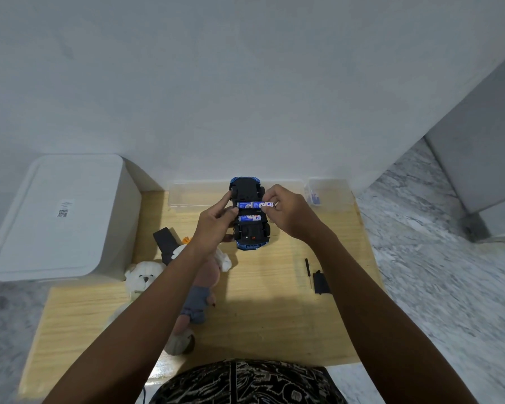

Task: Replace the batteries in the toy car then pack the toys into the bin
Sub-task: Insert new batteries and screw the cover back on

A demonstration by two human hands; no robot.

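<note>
Fingers [263, 206] of the right hand [286, 214] pinched a battery [254, 204] over the upturned car [249, 212] (wheels up), while left hand [215, 221] fingers gripped its side above the desk [274, 287].

1. Toy car [249, 212]: blue body, black underside up, lengthwise over the desk, battery bay open.
2. Batteries: one blue-white cell [249, 218] seated crosswise; another [255, 204] half in, its end sticking out.
3. Bin [62, 217]: white, lid on, left.
4. Plush toys [146, 277] on the desk.
</note>
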